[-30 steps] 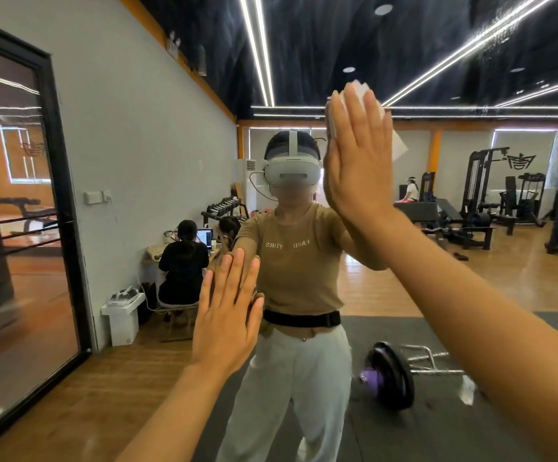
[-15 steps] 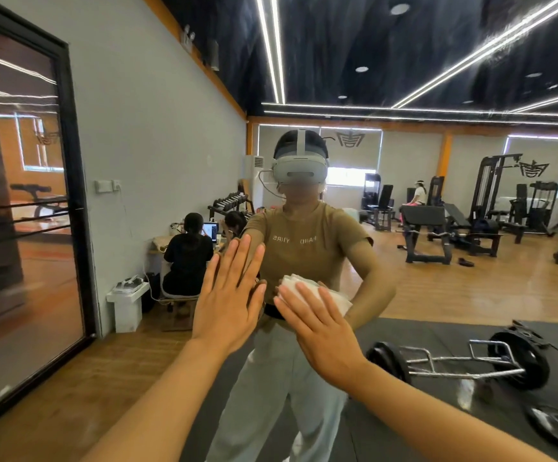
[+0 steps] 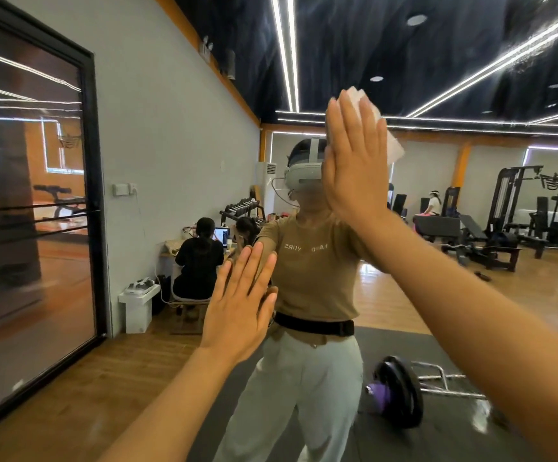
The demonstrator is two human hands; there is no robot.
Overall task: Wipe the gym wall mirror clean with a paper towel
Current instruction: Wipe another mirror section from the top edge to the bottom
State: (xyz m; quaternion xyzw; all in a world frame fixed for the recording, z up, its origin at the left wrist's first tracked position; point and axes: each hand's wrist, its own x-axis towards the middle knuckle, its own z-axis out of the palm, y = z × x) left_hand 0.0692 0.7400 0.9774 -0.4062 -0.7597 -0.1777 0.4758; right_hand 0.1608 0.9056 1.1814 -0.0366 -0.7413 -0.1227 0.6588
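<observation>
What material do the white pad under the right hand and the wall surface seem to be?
White pad: apparently soft, matte folded paper; its edges look layered and slightly translucent. Wall surface: apparently smooth, glossy mirror glass; it reflects the person and gym.

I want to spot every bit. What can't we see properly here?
Head view only:
- Paper towel: mostly hidden behind the right hand.
- Mirror: its edges run past the frame.
- Smears on the glass: too faint to tell.
- Laptop screen: too small to read.

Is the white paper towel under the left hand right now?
No, the folded white paper towel sits under the flat right hand; the left hand presses bare on the wall mirror.
</observation>
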